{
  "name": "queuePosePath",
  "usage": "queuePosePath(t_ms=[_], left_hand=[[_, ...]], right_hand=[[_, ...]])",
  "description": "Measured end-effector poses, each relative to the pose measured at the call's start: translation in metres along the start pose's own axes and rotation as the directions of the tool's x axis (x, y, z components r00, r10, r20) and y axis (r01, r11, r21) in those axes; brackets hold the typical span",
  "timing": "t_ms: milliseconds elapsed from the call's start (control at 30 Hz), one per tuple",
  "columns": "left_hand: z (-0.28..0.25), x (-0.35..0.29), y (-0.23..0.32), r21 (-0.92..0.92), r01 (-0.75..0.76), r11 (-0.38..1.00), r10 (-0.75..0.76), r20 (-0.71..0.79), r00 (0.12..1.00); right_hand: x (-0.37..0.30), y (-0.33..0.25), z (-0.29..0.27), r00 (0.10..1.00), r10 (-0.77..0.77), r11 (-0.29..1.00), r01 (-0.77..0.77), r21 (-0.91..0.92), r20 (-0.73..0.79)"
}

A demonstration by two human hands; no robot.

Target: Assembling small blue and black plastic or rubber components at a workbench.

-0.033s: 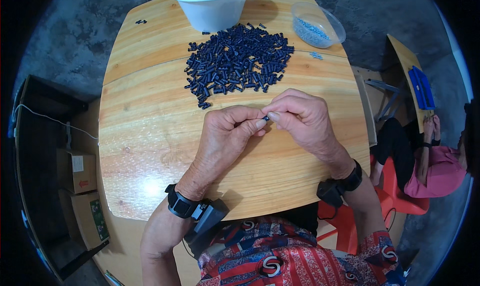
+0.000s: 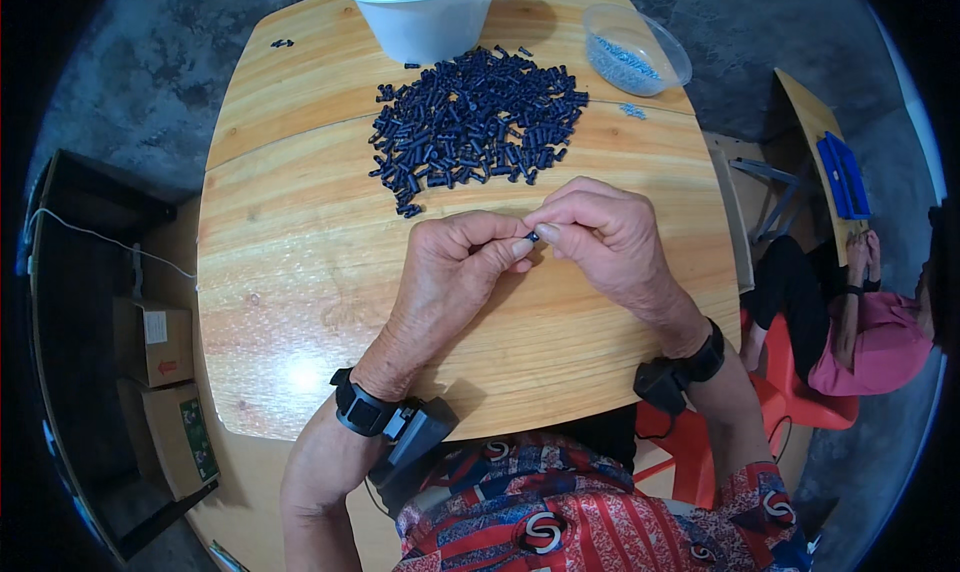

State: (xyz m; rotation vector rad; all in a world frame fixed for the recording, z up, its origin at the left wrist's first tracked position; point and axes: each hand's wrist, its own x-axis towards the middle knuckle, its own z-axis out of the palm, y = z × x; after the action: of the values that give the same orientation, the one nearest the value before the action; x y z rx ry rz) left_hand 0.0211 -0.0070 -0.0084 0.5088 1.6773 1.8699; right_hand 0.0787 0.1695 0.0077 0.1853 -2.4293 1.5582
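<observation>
My left hand pinches a small black plastic part between thumb and forefinger, its end showing past the thumb. The fingertips of my right hand are closed together right at that end. Whatever they grip, if anything, is hidden. Both hands meet over the near half of the wooden table. Beyond them lies a loose pile of many small black plastic parts, short and peg-like.
A white tub stands behind the pile. At the far right, a clear plastic bowl holds small silvery screws, with several loose screws beside it. A few black parts lie far left. Another person sits at right.
</observation>
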Motion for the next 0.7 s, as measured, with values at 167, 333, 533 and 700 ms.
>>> queuePosePath(t_ms=[167, 333, 533, 700], left_hand=[[0.001, -0.003, 0.003, -0.039, 0.042, 0.998, -0.042, -0.003, 0.999], [-0.002, 0.003, -0.002, -0.001, -0.018, 1.000, 0.018, -0.002, 1.000], [-0.003, 0.004, 0.005, 0.024, -0.107, 0.994, 0.108, -0.010, 0.994], [-0.006, 0.008, 0.001, 0.056, -0.152, 0.987, 0.152, 0.015, 0.988]], right_hand=[[0.002, -0.006, 0.000, 0.987, -0.157, 0.978, 0.159, -0.135, 0.028], [0.003, -0.012, 0.004, 0.952, -0.300, 0.898, 0.301, -0.321, 0.051], [0.004, -0.007, 0.003, 0.980, -0.195, 0.970, 0.188, -0.152, -0.034], [0.003, -0.002, -0.001, 0.994, 0.105, 0.971, -0.103, 0.214, 0.001]])
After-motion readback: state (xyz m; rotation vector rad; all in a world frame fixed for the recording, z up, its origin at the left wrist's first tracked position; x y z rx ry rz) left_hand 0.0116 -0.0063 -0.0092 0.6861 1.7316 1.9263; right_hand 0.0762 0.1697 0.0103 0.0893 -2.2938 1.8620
